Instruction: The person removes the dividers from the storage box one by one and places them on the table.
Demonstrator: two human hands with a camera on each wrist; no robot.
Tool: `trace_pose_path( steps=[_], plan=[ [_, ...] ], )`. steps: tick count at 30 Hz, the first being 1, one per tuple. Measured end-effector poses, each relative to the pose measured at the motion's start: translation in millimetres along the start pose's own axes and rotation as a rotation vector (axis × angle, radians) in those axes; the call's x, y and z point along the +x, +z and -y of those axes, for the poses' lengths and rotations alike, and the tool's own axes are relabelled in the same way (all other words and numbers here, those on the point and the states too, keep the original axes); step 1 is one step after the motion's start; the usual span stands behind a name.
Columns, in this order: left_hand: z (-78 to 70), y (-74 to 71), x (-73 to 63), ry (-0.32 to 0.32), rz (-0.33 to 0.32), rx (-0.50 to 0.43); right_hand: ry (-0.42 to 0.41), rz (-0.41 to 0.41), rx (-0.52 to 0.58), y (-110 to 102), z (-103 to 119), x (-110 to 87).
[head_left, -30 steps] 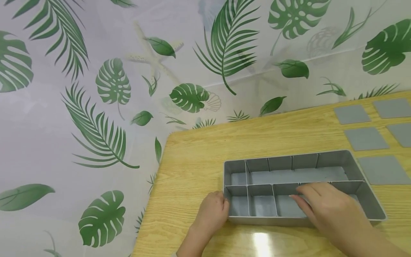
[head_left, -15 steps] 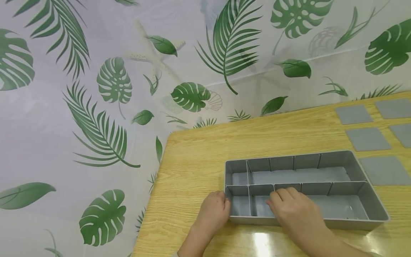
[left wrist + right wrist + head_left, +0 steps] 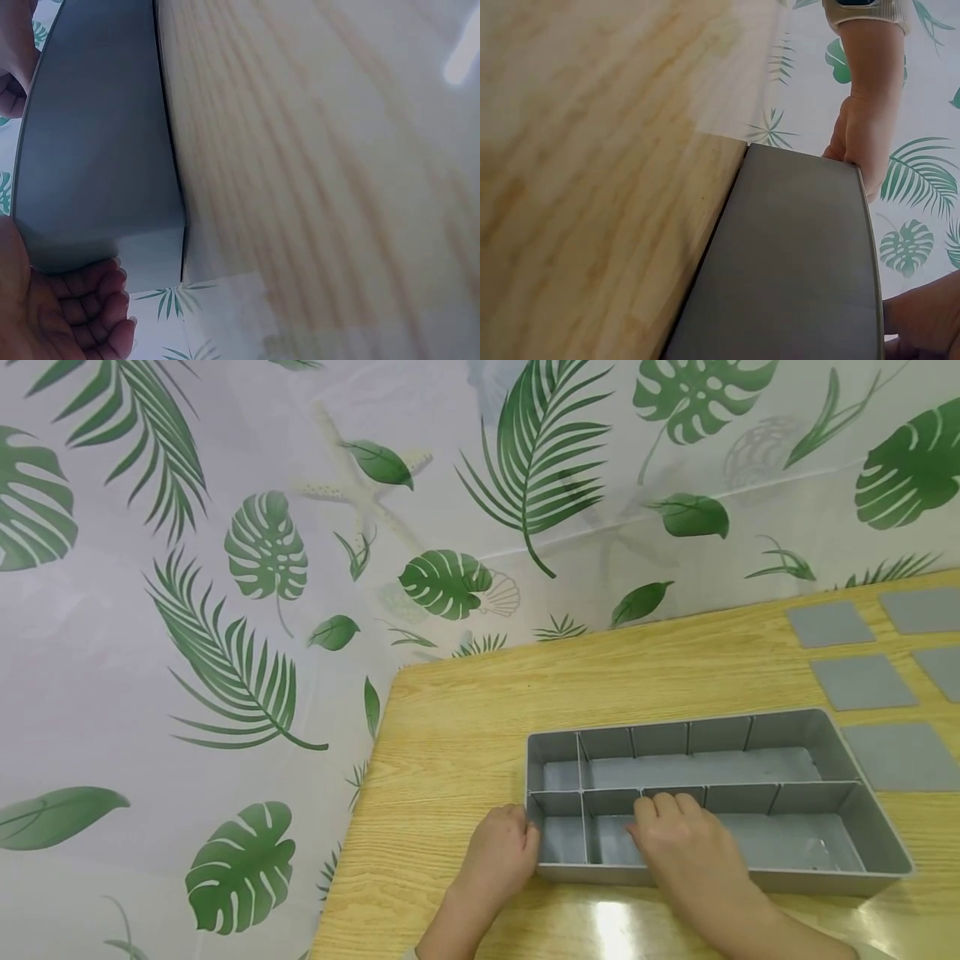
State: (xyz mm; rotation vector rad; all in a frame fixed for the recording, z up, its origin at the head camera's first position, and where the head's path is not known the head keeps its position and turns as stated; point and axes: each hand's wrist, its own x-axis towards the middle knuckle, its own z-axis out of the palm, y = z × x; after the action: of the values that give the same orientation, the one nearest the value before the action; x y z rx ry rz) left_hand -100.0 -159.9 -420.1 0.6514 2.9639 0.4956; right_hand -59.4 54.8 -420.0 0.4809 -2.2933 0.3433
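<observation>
A grey divided drawer organizer box (image 3: 772, 881) sits on the wooden table. My left hand (image 3: 498, 852) grips its left end, and the left wrist view shows the curled fingers (image 3: 112, 304) against the end wall. My right hand (image 3: 690, 852) is over the front row, its thumb and curled fingers pinching a thin divider that the hand mostly covers. Another divider (image 3: 584, 831) stands to the left of it in the front row. One more divider (image 3: 580, 762) stands near the left end of the back row.
Several flat grey square panels (image 3: 862, 683) lie on the table (image 3: 450, 727) beyond the box's right end. A leaf-patterned sheet (image 3: 225, 652) hangs behind and to the left of the table. The table's left edge lies beyond my left hand.
My right hand has moved left along the front row, from above the middle compartment to the divider, and now grips it. My left hand has stayed on the box's left end.
</observation>
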Motion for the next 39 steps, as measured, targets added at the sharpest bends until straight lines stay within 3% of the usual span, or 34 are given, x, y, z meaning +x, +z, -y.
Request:
trace_pose_path(
  steps=[11, 17, 28, 35, 39],
  plan=[
    [-0.8, -0.7, 0.4, -0.007, 0.015, -0.002, 0.048, 0.02, -0.097, 2, 5, 3.0],
    [-0.7, -0.1, 0.4, 0.006, -0.01, 0.011, 0.054, 0.041, -0.102, 3, 5, 3.1],
    [-1.0, -0.2, 0.2, -0.008, -0.01, -0.009, 0.038, -0.006, -0.116, 4, 3, 8.4],
    [-1.3, -0.1, 0.2, -0.011, -0.007, -0.005, 0.051, 0.046, -0.125, 5, 3, 8.2],
    [-1.1, -0.3, 0.2, -0.009, -0.007, -0.003, 0.039, 0.011, -0.106, 2, 2, 12.8]
  ],
)
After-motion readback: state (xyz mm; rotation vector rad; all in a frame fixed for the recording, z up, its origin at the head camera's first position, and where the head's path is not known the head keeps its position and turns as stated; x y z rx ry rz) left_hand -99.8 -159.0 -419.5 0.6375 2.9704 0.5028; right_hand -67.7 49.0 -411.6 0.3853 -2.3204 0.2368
